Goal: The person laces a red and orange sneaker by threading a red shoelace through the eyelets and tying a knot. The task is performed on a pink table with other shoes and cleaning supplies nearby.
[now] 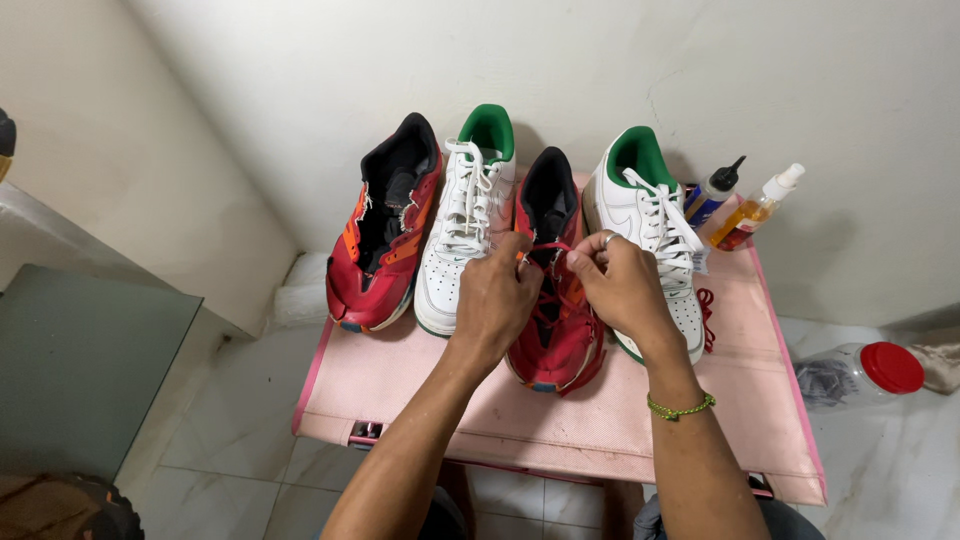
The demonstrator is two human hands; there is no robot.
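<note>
Left hand (497,295): fingers pinched on the red lace (548,247) of the red shoe (556,330) under both hands.
Right hand (622,285): pinches the same lace, close to the left.
Bottles: dark-capped bottle (714,190) and amber spray bottle (755,210), beyond the right hand.
Jar: red-lidded jar (860,372) lies on the floor, right of the counter (600,420); contents unclear.

Bare forearms; green beaded bracelet (680,407), silver ring (609,238).

Matt pink cloth mat (600,420), smooth white leather-look sneakers (465,240), glossy plastic bottles (745,215), polished tile floor (230,430).
</note>
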